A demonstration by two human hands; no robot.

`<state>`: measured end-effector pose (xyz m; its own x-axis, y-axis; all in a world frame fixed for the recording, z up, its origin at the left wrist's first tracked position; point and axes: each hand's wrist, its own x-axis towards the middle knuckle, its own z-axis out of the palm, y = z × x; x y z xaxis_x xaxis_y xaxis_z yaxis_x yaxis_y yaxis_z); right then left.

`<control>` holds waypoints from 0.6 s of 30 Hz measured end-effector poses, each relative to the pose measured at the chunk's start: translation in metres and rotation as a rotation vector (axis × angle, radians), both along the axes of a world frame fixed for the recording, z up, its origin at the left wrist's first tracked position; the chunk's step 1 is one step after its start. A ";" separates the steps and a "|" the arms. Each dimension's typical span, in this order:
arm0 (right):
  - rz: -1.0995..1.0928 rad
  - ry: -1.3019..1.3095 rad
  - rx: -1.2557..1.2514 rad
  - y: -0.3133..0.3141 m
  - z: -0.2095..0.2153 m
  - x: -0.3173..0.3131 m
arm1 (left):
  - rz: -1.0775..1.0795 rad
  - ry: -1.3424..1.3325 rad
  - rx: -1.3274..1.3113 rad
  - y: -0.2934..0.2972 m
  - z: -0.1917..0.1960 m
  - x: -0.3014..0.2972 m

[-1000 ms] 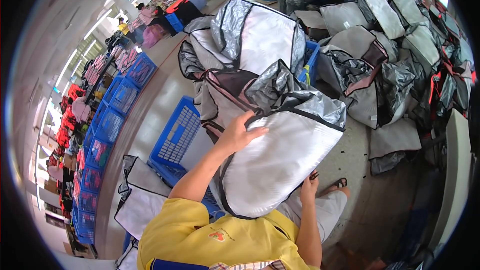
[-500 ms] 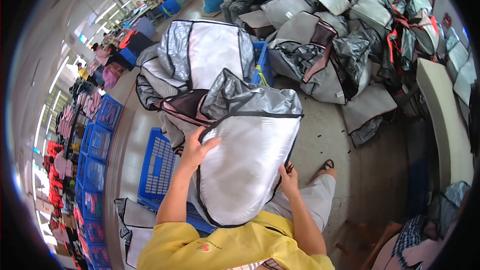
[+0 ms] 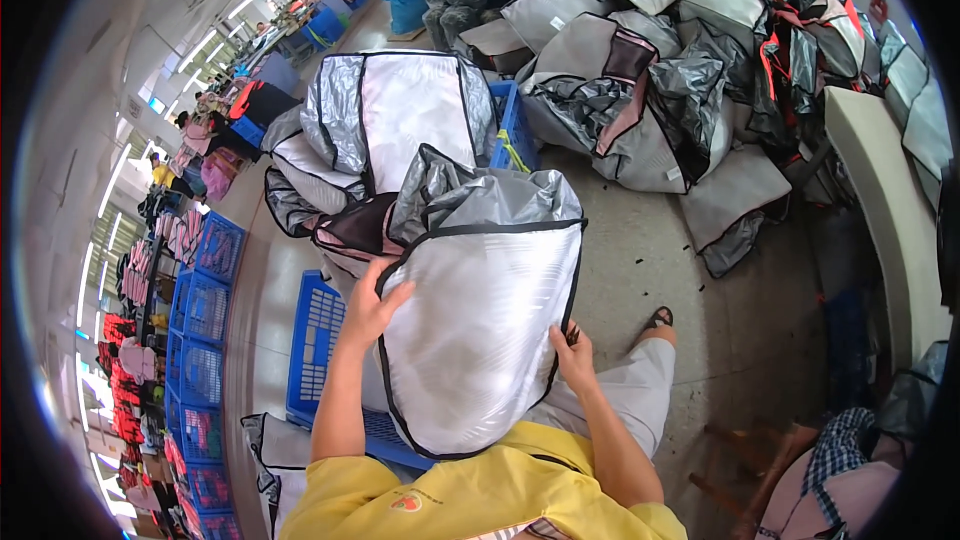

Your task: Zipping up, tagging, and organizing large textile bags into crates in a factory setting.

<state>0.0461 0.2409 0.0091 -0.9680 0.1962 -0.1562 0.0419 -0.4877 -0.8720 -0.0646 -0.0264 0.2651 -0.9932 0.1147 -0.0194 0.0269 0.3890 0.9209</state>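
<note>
A silver-lined insulated bag (image 3: 480, 330) with black edge binding lies across my lap, its white-silver panel facing up. My left hand (image 3: 375, 305) grips its left edge, thumb lying over the panel and fingers out of sight behind. At the right edge, my right hand (image 3: 573, 355) pinches the black binding. Crumpled silver foil (image 3: 480, 195) bunches at the panel's far end, beside a dark mesh part (image 3: 358, 225). Just beyond rests another silver bag (image 3: 412, 110) with a broad pale panel, partly over a blue crate.
Left of my lap stands a blue plastic crate (image 3: 318, 335), with a grey-white bag piece (image 3: 280, 450) by it. A big heap of grey and silver bags (image 3: 650, 70) fills the far right. Blue baskets (image 3: 195, 310) line the left; a pale padded board (image 3: 880, 230) stands right.
The view has shifted slightly, and the held bag's far end appears a little farther left. Both hands keep their places on its edges.
</note>
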 end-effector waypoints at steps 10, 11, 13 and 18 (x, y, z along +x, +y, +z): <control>0.058 -0.098 0.314 0.009 0.010 0.004 | -0.270 0.526 -0.612 0.068 0.032 -0.032; -0.049 -0.188 0.411 0.013 0.012 0.002 | -0.254 0.505 -0.637 0.067 0.031 -0.028; -0.237 -0.307 0.606 0.029 0.029 -0.002 | -0.214 0.485 -0.656 0.074 0.029 -0.021; -0.250 -0.207 0.669 0.061 0.118 -0.024 | -0.171 0.522 -0.627 0.074 0.033 -0.006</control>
<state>0.0218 0.3015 0.1271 -0.8457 0.5242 -0.1004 0.1952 0.1286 -0.9723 -0.0707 0.0473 0.2981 -0.8619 0.3863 0.3284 0.4960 0.7769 0.3878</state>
